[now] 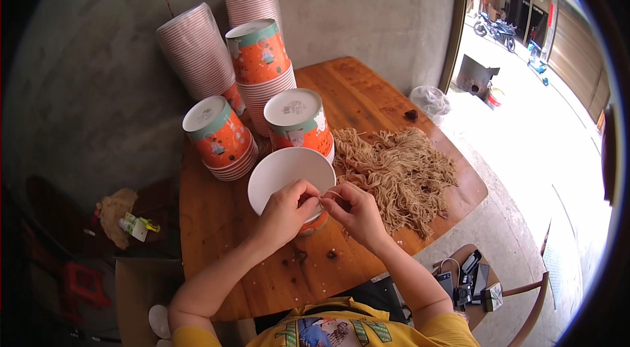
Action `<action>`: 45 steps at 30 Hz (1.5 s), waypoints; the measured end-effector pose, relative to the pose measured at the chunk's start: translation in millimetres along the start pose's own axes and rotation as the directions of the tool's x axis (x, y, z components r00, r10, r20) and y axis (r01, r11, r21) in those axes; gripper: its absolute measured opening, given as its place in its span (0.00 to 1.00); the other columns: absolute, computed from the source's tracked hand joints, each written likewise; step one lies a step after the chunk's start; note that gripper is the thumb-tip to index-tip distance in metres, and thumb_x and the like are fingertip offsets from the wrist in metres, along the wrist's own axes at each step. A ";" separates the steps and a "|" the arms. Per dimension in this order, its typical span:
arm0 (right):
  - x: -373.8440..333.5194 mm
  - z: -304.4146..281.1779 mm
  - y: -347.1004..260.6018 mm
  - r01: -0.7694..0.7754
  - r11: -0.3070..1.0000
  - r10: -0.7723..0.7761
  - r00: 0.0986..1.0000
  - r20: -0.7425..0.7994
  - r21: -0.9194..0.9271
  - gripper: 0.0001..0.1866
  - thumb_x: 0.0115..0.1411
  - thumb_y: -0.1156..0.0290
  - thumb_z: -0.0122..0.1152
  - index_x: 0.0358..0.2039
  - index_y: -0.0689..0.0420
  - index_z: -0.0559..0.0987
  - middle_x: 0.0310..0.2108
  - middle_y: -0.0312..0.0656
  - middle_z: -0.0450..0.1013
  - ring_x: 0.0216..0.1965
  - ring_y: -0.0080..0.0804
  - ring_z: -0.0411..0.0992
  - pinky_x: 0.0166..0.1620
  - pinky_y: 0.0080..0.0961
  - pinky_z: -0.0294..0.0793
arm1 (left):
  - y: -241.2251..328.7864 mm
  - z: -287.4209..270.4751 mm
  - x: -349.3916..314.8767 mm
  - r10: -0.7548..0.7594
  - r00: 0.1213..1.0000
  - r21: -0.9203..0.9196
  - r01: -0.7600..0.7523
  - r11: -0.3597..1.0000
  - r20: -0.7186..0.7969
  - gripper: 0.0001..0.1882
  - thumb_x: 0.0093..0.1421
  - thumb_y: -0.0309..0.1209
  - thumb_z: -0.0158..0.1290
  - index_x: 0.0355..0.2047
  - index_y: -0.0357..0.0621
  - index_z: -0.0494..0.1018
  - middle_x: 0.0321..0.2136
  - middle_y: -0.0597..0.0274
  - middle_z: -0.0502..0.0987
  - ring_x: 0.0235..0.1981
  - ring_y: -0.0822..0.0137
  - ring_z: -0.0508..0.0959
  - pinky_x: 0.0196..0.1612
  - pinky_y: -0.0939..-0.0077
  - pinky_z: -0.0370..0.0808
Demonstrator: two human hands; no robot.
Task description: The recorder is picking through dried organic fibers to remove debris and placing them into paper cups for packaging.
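Observation:
An upright paper bucket, white inside and orange outside, stands near the front of the wooden table. My left hand and my right hand meet at its near right rim, both closed with fingertips pinched. A thin pale string runs between them, looping over by the right thumb and forefinger. Its lower end is hidden behind my fingers. Just to the right lies a loose heap of tan strings. Behind the bucket, an upturned stack of orange and green paper buckets stands close to the rim.
More upturned bucket stacks crowd the table's back left, some taller and wrapped in plastic. The wooden table has dark specks near its front edge. A cardboard box sits at lower left, and a chair holding small devices at lower right.

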State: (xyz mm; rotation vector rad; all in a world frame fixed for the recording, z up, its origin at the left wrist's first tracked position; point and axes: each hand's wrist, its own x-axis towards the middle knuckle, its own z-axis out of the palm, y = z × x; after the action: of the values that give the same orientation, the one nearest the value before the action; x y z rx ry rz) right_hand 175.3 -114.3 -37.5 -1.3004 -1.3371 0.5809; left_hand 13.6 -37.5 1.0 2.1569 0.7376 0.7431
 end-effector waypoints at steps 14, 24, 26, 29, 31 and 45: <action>-5.3 1.8 2.4 -0.004 0.999 0.008 0.995 -0.099 0.041 0.07 0.59 0.73 0.62 0.33 0.62 0.74 0.27 0.34 0.68 0.28 0.17 0.66 0.31 0.17 0.67 | 5.9 6.6 3.8 -0.040 0.999 -0.175 0.044 0.984 0.025 0.14 0.60 0.20 0.52 0.45 0.39 0.62 0.30 0.61 0.76 0.34 0.73 0.76 0.40 0.76 0.73; -10.1 -10.2 -9.3 0.009 1.000 -0.015 0.969 -0.246 -0.027 0.06 0.58 0.73 0.64 0.35 0.58 0.77 0.35 0.38 0.70 0.24 0.21 0.71 0.26 0.19 0.70 | -4.1 3.5 7.0 -0.121 0.985 -0.331 0.157 0.930 0.125 0.16 0.63 0.21 0.51 0.49 0.39 0.61 0.34 0.63 0.75 0.39 0.76 0.73 0.46 0.80 0.70; -8.7 -11.4 1.0 0.173 0.972 -0.207 0.949 -0.237 -0.156 0.07 0.57 0.73 0.64 0.36 0.56 0.78 0.36 0.38 0.69 0.24 0.22 0.71 0.24 0.21 0.71 | -3.9 3.5 7.7 -0.119 0.985 -0.319 0.155 0.935 0.128 0.15 0.63 0.21 0.50 0.48 0.39 0.61 0.34 0.63 0.76 0.39 0.76 0.73 0.45 0.81 0.70; -8.6 -14.8 1.1 0.375 0.846 -0.458 0.875 -0.158 -0.379 0.11 0.54 0.74 0.65 0.39 0.48 0.80 0.34 0.36 0.68 0.24 0.24 0.71 0.22 0.25 0.73 | -0.7 4.6 8.9 -0.120 0.983 -0.314 0.157 0.936 0.136 0.15 0.64 0.21 0.50 0.48 0.39 0.60 0.35 0.62 0.76 0.38 0.76 0.74 0.44 0.81 0.71; -9.1 -18.1 -1.3 0.388 0.772 -0.453 0.891 -0.007 -0.503 0.14 0.51 0.75 0.65 0.40 0.45 0.80 0.32 0.35 0.66 0.25 0.25 0.71 0.22 0.25 0.73 | 0.2 4.9 9.9 -0.125 0.982 -0.318 0.164 0.934 0.138 0.15 0.64 0.21 0.50 0.48 0.39 0.60 0.35 0.62 0.76 0.38 0.76 0.74 0.43 0.82 0.71; 5.6 -20.1 -12.8 0.385 0.788 -0.394 0.915 0.088 -0.480 0.10 0.49 0.73 0.66 0.32 0.54 0.76 0.27 0.37 0.67 0.26 0.32 0.72 0.27 0.27 0.74 | 10.4 11.1 2.0 -0.009 0.998 -0.167 0.019 0.986 0.062 0.15 0.61 0.19 0.51 0.47 0.39 0.61 0.32 0.58 0.76 0.33 0.70 0.77 0.37 0.74 0.74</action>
State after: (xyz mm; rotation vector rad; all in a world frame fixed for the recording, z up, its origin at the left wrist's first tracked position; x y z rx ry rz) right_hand 190.4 -119.5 -18.9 -1.3567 -1.7519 -0.0741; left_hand 25.5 -47.0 3.3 2.0110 0.6353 0.7033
